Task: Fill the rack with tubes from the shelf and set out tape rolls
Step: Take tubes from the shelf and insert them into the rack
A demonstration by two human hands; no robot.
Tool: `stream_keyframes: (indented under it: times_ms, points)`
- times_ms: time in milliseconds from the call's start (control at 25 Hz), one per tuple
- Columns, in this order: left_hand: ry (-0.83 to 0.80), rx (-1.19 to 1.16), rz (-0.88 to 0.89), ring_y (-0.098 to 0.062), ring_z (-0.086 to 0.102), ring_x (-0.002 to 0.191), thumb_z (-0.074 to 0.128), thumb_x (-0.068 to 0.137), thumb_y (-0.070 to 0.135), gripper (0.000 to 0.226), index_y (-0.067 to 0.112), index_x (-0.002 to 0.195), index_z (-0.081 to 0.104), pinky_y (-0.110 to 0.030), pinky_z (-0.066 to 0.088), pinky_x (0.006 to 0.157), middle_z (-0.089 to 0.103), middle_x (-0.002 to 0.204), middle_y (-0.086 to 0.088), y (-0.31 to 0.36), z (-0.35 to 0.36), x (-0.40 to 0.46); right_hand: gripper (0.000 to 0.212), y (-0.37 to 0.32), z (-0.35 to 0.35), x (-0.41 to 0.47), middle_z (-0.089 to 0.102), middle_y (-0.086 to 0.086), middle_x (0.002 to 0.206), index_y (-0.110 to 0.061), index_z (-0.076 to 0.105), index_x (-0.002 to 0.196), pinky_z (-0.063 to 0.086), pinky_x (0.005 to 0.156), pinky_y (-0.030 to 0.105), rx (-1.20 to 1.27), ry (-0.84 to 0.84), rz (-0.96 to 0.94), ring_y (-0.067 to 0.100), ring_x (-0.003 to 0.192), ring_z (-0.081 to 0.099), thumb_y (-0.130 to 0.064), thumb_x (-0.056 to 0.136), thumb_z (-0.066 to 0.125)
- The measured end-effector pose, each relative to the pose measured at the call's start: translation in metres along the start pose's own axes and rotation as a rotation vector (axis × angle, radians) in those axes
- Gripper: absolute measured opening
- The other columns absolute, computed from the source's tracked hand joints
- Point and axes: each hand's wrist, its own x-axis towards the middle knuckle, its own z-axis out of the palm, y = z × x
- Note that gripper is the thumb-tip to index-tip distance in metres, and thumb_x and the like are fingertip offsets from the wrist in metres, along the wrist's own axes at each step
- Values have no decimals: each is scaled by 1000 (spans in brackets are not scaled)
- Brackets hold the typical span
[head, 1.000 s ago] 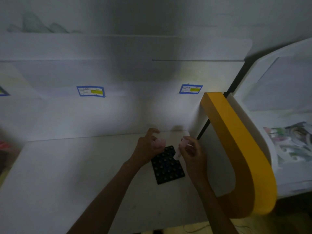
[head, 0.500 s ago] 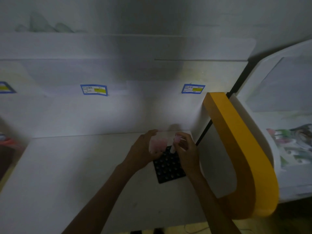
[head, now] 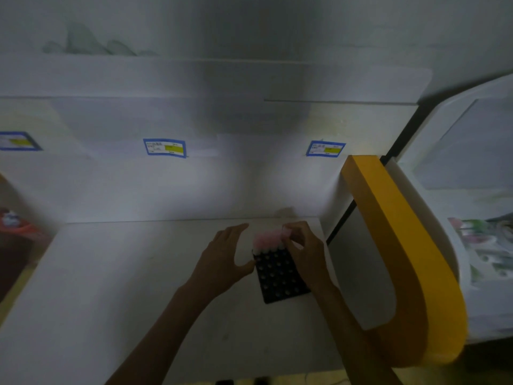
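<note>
Black rack (head: 279, 275) lies flat on the white bench (head: 111, 287), near the back right corner, grid of round holes, most of them bare. Pink-capped tubes (head: 268, 240) stand in its far row, whitish bodies, caps blurred into one pink mass, count unclear. Right hand (head: 304, 248) sits over the rack's far right corner, fingers (head: 288, 232) pinching a pink-topped tube there; can't tell if that tube is seated in a hole. Left hand (head: 224, 259) sits just left of the rack, fingers spread and relaxed, holding nothing, thumb tip at the rack's left edge. Dim room, light pooled on the white back panel. Blue-bordered labels (head: 165, 147) with yellow patches stuck on the panel, text unreadable. Yellow curved band (head: 410, 262) rises on the right, lower end cut off. White bin (head: 483, 245) beyond it holds mixed items, too blurred to name. Red thing (head: 16, 226) at the left edge, partly cropped. Both forearms run out of the bottom edge.
</note>
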Motion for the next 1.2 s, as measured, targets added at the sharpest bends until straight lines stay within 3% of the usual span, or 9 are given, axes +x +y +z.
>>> stream_keyframes:
  times_ms: [80,240,480,680,840,1040,1200]
  points:
    - [7,-6,-12,-14,39,128,75,78,34,78,20,145,36,-21,30,97,44,143,4,-1,-1,-1,20,3,2,-3,63,-5,110,-22,58,111,47,89,13,-62,-8,-65,11,103,62,-13,93,61]
    - [18,-31,-13,-17,43,127,77,77,32,78,18,144,38,-29,36,100,47,141,1,-4,-1,-5,22,8,8,-7,62,-2,114,-18,59,116,49,95,28,-125,25,-89,14,107,61,-12,95,58]
    - [-4,-38,5,-17,41,127,76,78,32,78,18,144,37,-24,32,100,45,142,1,-2,-3,-9,27,2,15,-13,62,4,116,-10,56,122,47,94,25,-102,60,7,17,108,59,-9,95,57]
    - [-10,-38,41,-17,40,129,74,79,34,77,19,145,35,-26,32,101,43,143,1,-4,-8,-16,42,-10,2,-20,53,-5,130,-24,47,133,41,99,22,-194,-22,44,4,115,49,-13,94,57]
    - [-7,-19,97,-18,42,126,76,77,33,78,17,143,38,-28,35,98,46,141,0,-4,-7,-23,57,-13,-14,-50,46,0,141,-15,40,141,36,109,33,-287,26,21,11,127,42,-12,89,64]
    - [-62,8,230,-22,46,121,70,76,42,73,16,138,44,-36,44,95,50,136,-3,19,6,-29,63,-23,-37,-99,39,0,148,-19,38,143,24,109,20,-483,20,-22,9,133,33,-24,88,68]
    - [-101,28,273,-26,51,114,58,73,50,72,16,134,46,-41,49,88,53,129,-3,53,20,-41,64,-38,-53,-143,31,-3,153,-24,33,146,22,112,19,-506,12,-48,11,140,27,-38,90,61]
